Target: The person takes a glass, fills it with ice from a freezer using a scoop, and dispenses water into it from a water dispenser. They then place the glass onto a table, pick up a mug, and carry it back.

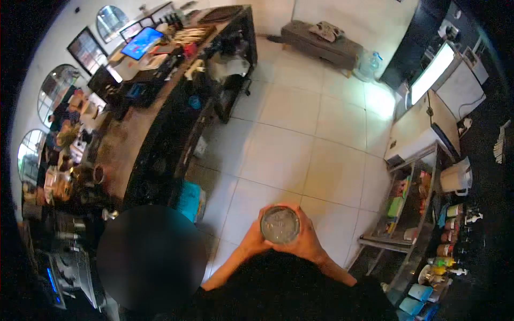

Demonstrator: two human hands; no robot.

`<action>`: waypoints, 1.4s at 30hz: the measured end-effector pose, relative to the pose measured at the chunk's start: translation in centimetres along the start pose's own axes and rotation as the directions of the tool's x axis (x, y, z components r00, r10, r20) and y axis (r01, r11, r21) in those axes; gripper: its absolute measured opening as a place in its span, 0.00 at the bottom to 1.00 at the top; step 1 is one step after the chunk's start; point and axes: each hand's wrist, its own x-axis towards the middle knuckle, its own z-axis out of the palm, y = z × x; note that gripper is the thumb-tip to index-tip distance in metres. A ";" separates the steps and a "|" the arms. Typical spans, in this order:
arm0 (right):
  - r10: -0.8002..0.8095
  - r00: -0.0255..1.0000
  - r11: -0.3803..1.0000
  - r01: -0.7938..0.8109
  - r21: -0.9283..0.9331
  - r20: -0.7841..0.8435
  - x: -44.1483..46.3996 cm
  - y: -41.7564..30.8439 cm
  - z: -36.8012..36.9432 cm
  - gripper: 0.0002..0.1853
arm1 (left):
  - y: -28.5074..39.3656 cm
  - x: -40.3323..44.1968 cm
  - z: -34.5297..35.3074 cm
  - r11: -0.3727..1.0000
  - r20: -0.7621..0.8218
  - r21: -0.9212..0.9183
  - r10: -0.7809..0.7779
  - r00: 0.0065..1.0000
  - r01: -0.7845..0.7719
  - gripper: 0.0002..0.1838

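Black top [292, 289], bare forearms [227, 270], bare hands [309, 238]

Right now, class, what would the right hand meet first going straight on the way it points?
The round container, held against the right hand; depth beyond it is hard to judge.

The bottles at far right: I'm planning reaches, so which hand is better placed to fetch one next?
Probably the right hand: it is nearer the bottles. Both hands hold the round container, so the left hand would have to keep that grip alone.
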 end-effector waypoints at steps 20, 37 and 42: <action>0.071 0.971 0.993 -0.090 -0.075 -0.228 34.1 10.3 -18.5 0.49 | 2.8 44.7 -9.0 0.978 0.284 0.208 -0.037 0.958 -0.024 0.47; -0.069 0.992 0.997 0.071 0.011 -0.110 71.7 19.8 -32.1 0.47 | 1.3 80.2 -20.2 0.994 0.102 0.105 0.032 0.994 -0.043 0.41; -0.067 0.994 0.997 0.063 -0.051 -0.083 84.3 21.1 -34.6 0.46 | 1.9 92.4 -26.5 0.989 0.119 0.136 0.037 0.992 -0.053 0.45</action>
